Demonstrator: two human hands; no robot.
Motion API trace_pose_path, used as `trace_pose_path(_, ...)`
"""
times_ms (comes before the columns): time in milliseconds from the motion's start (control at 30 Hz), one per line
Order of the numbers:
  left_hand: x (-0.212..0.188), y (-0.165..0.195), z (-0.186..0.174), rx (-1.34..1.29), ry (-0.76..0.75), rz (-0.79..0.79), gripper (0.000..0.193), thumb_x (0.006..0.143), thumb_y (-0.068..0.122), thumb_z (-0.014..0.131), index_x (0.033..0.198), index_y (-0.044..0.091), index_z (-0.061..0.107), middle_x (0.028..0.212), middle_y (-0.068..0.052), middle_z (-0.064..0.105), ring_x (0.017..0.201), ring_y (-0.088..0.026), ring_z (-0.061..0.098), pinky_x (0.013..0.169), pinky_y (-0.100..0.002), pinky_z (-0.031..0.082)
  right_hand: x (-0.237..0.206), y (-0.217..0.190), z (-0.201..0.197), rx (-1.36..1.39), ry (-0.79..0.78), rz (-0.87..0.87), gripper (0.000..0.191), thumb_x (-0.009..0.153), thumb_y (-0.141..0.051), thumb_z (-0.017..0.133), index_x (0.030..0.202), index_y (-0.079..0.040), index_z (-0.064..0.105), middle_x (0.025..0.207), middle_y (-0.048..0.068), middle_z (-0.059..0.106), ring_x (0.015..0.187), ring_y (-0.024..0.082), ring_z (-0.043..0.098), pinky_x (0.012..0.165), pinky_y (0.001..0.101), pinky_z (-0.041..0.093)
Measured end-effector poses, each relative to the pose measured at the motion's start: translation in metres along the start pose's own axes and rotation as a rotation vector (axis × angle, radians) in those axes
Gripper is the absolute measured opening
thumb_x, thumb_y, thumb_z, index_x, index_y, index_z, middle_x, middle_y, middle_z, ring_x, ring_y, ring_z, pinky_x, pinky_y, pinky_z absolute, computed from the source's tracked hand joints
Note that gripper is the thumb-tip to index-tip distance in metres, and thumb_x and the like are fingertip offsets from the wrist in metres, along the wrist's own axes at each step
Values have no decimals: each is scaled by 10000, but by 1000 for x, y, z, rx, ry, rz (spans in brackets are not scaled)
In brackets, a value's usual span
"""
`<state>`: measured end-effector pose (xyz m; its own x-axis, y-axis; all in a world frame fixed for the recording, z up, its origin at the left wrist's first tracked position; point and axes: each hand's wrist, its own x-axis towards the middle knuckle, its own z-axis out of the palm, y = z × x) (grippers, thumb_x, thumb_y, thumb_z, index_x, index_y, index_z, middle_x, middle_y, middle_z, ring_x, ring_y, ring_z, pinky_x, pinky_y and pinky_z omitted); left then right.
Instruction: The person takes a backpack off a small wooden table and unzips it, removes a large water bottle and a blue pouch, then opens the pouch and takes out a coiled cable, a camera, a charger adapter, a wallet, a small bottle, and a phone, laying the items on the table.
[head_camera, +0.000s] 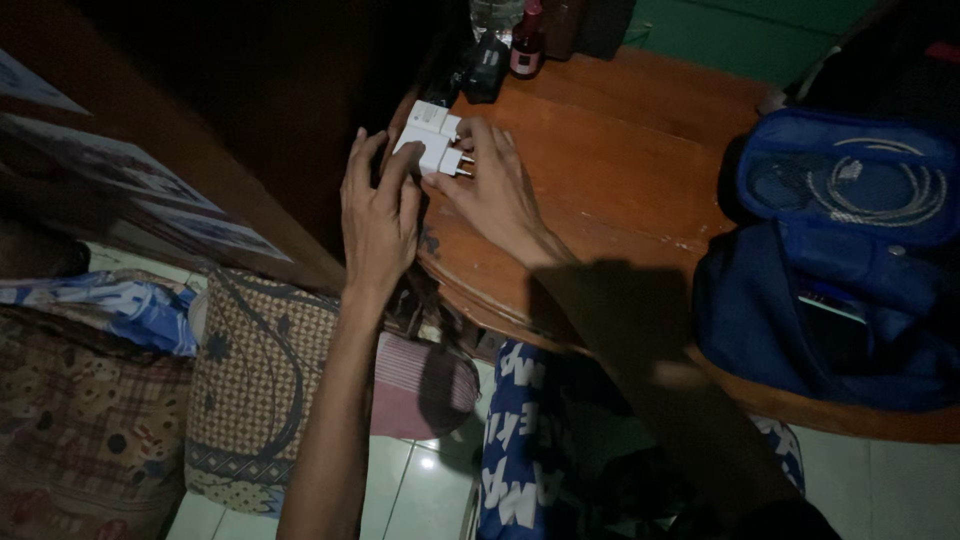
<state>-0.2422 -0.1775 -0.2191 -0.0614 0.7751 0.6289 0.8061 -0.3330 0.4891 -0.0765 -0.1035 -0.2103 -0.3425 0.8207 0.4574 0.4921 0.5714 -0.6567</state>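
Two white plug adapters sit at the near-left edge of the round wooden table (620, 170), side by side and touching. Head view: left hand (378, 215) has fingers curled onto the nearer white charger (428, 153), gripping its left end; right hand (495, 190) pinches the same charger at its pronged end, fingers partly closed. Second white charger (436, 118) lies just behind, untouched. Table rim runs right under both wrists. Open wood stretches to the right of the hands. Blue zip pouch (850, 180) with a coiled cable sits well apart at the right edge. Small bottles (527, 45) crowd the far edge. Patterned cushion (265, 390) lies below the rim on the left.
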Motion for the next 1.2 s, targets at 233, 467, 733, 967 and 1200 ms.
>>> trace_pose_path(233, 0, 2, -1, -4, -5, -8, 353, 1072, 143, 518, 1399, 137, 650, 1510, -244, 473, 1501, -453, 382, 1209, -585, 359, 3, -2, 2, -5, 24, 30, 660, 799, -298, 924, 1215, 2, 509, 1178, 174, 536, 1148, 332, 561, 942, 453, 519)
trace_pose_path(467, -2, 3, -2, 21, -12, -21, 365, 1057, 115, 522, 1400, 132, 646, 1519, -253, 469, 1487, -467, 389, 1180, -591, 370, 2, 1, 4, 5, 65, 2, 693, 788, -277, 923, 1250, 13, 494, 1197, 187, 528, 1179, 369, 542, 974, 488, 484)
trace_pose_path(733, 8, 15, -13, 303, -74, 141, 622, 898, 28, 679, 1501, 144, 580, 1596, -263, 375, 1496, -494, 324, 1180, -622, 335, -38, -12, -26, -125, 118, -40, 684, 898, -227, 789, 1402, 55, 423, 1277, 286, 470, 1213, 475, 477, 998, 539, 422)
trace_pose_path(967, -5, 96, 4, 236, -128, 334, 600, 861, 119, 763, 1428, 34, 585, 1577, -285, 358, 1477, -507, 307, 1150, -651, 314, -151, -42, -129, -136, 112, 60, 360, 945, -190, 710, 1225, 7, 599, 1196, 214, 584, 1158, 408, 584, 945, 464, 497)
trace_pose_path(1200, -15, 229, 53, -291, -192, 389, 308, 965, 101, 653, 1270, 63, 673, 1533, -220, 476, 1496, -438, 412, 1229, -572, 361, -222, -54, -245, -241, -27, -157, 275, 971, -157, 661, 1211, -24, 641, 1194, 165, 646, 1153, 332, 626, 994, 449, 517)
